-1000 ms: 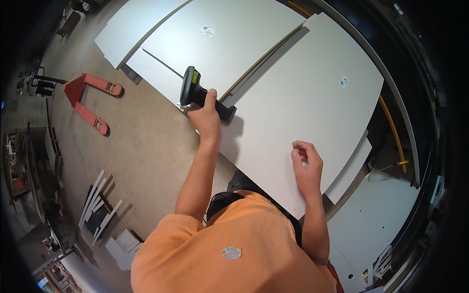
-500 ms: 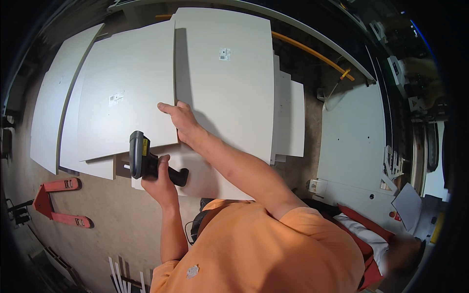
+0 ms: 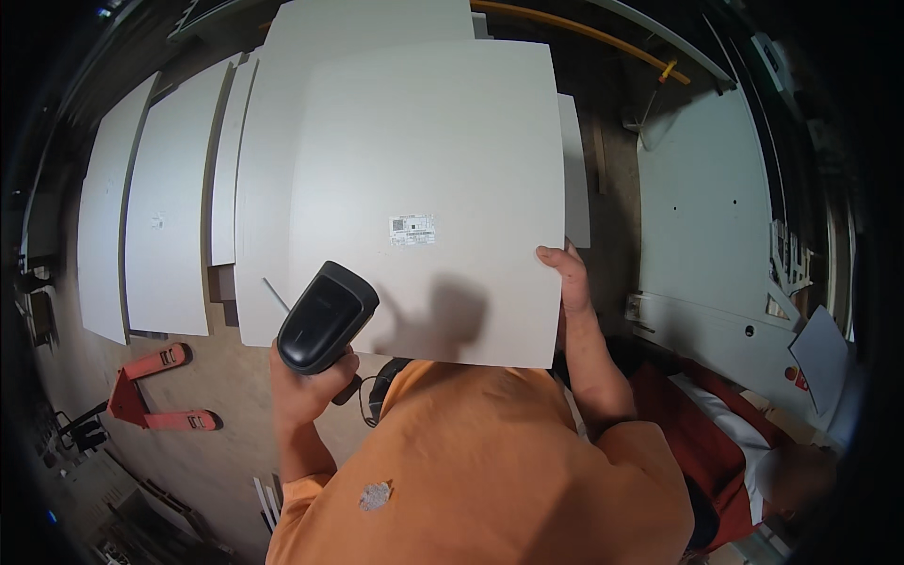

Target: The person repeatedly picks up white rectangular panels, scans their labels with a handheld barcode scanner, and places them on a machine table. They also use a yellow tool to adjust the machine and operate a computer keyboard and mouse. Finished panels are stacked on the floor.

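My left hand [image 3: 309, 388] is wrapped round the handle of a black handheld barcode scanner [image 3: 328, 315], whose head lies over the lower left of a large white panel [image 3: 424, 141]. A thin pale rod [image 3: 275, 294] sticks out beside the scanner. On the panel is a printed white label [image 3: 412, 231], up and to the right of the scanner. My right hand [image 3: 571, 281] grips the panel's right edge, thumb on top and the other fingers mostly hidden beneath. The scanner and hand cast a shadow on the panel.
Further white panels [image 3: 169, 198] lie in overlapping stacks to the left. A red pallet-jack fork [image 3: 146, 391] stands on the floor at lower left. A pale work surface [image 3: 706, 217] runs along the right. Another person in dark red [image 3: 659, 424] is close at lower right.
My right hand has moved from the left panel's edge to the right edge of the large labelled panel, which now fills the middle. The scanner has turned toward the right.
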### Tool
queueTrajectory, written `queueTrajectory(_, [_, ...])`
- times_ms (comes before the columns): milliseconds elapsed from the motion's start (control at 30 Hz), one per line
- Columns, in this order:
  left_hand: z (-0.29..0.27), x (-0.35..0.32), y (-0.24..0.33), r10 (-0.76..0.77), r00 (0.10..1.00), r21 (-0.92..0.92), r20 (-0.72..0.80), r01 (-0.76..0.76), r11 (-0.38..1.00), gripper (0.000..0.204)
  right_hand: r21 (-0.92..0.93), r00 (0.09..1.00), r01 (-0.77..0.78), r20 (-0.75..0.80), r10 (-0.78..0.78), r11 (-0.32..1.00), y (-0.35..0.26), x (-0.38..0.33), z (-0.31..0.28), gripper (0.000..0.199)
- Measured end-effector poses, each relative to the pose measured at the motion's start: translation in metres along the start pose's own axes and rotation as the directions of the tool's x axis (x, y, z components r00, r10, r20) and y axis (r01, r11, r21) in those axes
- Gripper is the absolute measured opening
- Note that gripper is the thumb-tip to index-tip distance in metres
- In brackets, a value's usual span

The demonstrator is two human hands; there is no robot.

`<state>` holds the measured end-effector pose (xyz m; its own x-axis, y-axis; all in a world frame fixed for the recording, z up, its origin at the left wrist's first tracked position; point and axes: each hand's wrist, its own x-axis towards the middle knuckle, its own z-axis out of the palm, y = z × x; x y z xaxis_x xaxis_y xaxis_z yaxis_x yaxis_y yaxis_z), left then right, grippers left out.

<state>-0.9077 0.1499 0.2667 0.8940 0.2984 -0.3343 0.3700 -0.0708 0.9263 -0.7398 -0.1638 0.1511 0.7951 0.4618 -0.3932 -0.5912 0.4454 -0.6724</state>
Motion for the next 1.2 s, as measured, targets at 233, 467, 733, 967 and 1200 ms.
queueTrajectory(233, [0.106, 0.038, 0.056, -0.188, 0.972, 0.129, 0.142, 0.17, 0.977, 0.03, 0.05, 0.959, 0.22, -0.191, -0.207, 0.974, -0.044, -0.028, -0.059, 0.054])
queueTrajectory(467, [0.26, 0.098, 0.109, -0.135, 0.978, 0.133, 0.157, 0.115, 0.984, 0.031, 0.046, 0.918, 0.352, -0.213, -0.335, 0.935, -0.149, -0.009, -0.182, 0.06])
queueTrajectory(733, [0.41, 0.148, 0.174, -0.159, 0.972, 0.171, 0.171, 0.13, 0.977, 0.031, 0.075, 0.923, 0.34, -0.219, -0.317, 0.937, -0.269, 0.004, -0.282, 0.061])
queueTrajectory(967, [0.475, 0.208, 0.189, -0.193, 0.944, 0.277, 0.266, 0.117, 0.954, 0.031, 0.045, 0.891, 0.391, -0.27, -0.365, 0.919, -0.322, 0.026, -0.333, 0.062])
queueTrajectory(1200, [0.516, 0.259, 0.206, -0.209, 0.939, 0.252, 0.272, 0.14, 0.958, 0.033, -0.006, 0.87, 0.359, -0.359, -0.337, 0.933, -0.363, 0.053, -0.358, 0.058])
